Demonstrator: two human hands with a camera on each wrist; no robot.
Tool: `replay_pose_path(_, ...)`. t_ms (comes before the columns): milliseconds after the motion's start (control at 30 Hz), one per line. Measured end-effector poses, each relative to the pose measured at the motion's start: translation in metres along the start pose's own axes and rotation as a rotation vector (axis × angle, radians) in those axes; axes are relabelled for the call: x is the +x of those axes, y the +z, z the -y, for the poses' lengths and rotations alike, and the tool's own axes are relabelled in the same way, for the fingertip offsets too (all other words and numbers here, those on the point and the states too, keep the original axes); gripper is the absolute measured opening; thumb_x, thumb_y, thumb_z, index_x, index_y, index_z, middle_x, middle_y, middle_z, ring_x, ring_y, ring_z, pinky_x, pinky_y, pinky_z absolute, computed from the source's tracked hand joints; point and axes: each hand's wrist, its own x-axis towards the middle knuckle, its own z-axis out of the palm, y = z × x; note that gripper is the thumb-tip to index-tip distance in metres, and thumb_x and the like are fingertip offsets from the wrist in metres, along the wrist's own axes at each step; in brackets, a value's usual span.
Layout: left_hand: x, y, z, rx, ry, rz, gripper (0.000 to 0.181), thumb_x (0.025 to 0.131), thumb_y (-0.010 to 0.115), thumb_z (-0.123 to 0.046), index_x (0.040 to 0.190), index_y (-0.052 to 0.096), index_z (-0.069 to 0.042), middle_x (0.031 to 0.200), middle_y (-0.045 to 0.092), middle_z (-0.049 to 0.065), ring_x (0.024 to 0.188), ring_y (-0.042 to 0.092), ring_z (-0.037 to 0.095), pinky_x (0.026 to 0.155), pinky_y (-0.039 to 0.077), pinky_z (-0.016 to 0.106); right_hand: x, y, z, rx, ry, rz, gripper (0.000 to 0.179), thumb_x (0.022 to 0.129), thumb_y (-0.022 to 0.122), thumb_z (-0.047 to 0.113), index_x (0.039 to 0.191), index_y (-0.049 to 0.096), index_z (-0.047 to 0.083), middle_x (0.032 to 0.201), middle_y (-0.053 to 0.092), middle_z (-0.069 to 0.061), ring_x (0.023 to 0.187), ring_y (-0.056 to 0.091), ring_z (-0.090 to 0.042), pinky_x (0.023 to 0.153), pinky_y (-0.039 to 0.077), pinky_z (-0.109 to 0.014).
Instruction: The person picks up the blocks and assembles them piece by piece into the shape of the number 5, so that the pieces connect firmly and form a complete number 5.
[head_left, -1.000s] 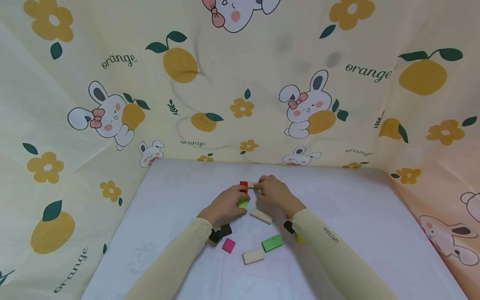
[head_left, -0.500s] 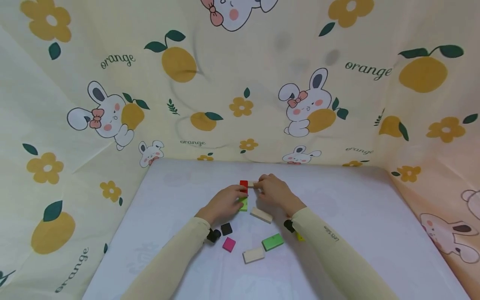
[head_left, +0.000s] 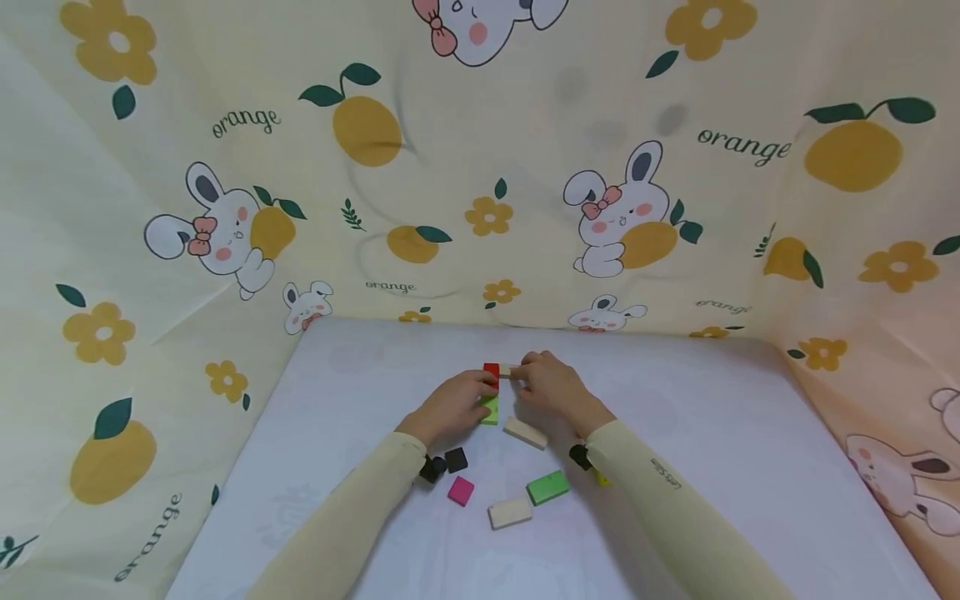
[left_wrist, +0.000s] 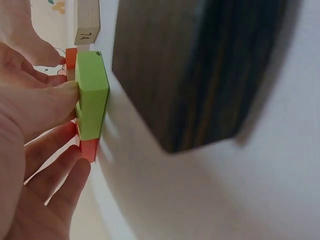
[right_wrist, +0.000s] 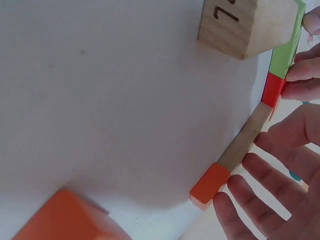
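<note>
The left hand (head_left: 450,405), loosely spread, touches a green block (left_wrist: 92,107); the right hand (head_left: 557,389), fingers extended, touches a wooden block (right_wrist: 246,135).

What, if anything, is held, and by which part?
Left hand: thumb on an edge of the light-green block, grip uncertain. Right hand: fingers touch a side of the farthest wooden block, no grip visible.

Soft light, faint shadows; left wrist view: dark block (left_wrist: 195,70) blurred.

I am wearing long, pale beige sleeves (head_left: 348,517) (the right one is showing small dark lettering (head_left: 666,473)), and black wrist cameras (head_left: 432,468) are peeking beneath.
</note>
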Motion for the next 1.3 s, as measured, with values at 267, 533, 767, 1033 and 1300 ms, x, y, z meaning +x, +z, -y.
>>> replay_pose_path(267,0.004,0.000,-0.002,0.017,-0.011,0.001,0.040,0.102,0.079,-0.017,0.141,0.074,-0.011,0.157,0.058,0.001,0.150,0.047,0.024,0.123,0.039,0.042,0.001,-0.002,0.001,0.025,0.029,0.001,0.036,0.099,0.074,0.016,0.134,0.078,0.011,0.132,0.067,-0.009,0.115,0.057,-0.028,0.097,0.056,-0.046)
replay_pose_path(533,0.006,-0.002,-0.003,0.021,-0.010,-0.001,0.036,0.101,0.079,-0.015,0.137,0.077,-0.011,0.152,0.062,0.002,0.147,0.050,0.024,0.122,0.039,0.042,-0.002,-0.003,-0.001,0.088,0.007,-0.013,0.036,0.099,0.073,0.012,0.134,0.077,0.008,0.134,0.067,-0.012,0.119,0.059,-0.031,0.100,0.055,-0.050)
replay_pose_path(767,0.006,-0.003,-0.003,0.041,-0.004,-0.008,0.032,0.100,0.081,-0.016,0.132,0.079,-0.012,0.150,0.064,0.002,0.145,0.052,0.024,0.122,0.040,0.043,-0.012,-0.008,-0.004,0.120,-0.057,-0.109,0.038,0.095,0.071,0.007,0.133,0.076,0.004,0.133,0.070,-0.013,0.122,0.062,-0.034,0.106,0.052,-0.051)
replay_pose_path(1033,0.007,-0.001,-0.002,0.041,-0.031,0.002,0.032,0.101,0.081,-0.019,0.133,0.079,-0.016,0.152,0.062,0.000,0.147,0.050,0.024,0.123,0.039,0.045,-0.032,-0.012,0.007,0.212,0.054,-0.061,0.041,0.097,0.070,0.009,0.137,0.074,0.004,0.139,0.066,-0.015,0.131,0.060,-0.036,0.112,0.049,-0.055)
replay_pose_path(1300,0.006,-0.002,-0.005,0.036,-0.039,0.015,0.032,0.101,0.081,-0.017,0.133,0.079,-0.015,0.153,0.062,0.000,0.148,0.050,0.025,0.123,0.039,0.046,-0.052,0.002,0.028,0.202,0.140,0.010,0.036,0.093,0.083,0.017,0.127,0.078,0.007,0.128,0.071,-0.008,0.123,0.063,-0.030,0.109,0.051,-0.053)
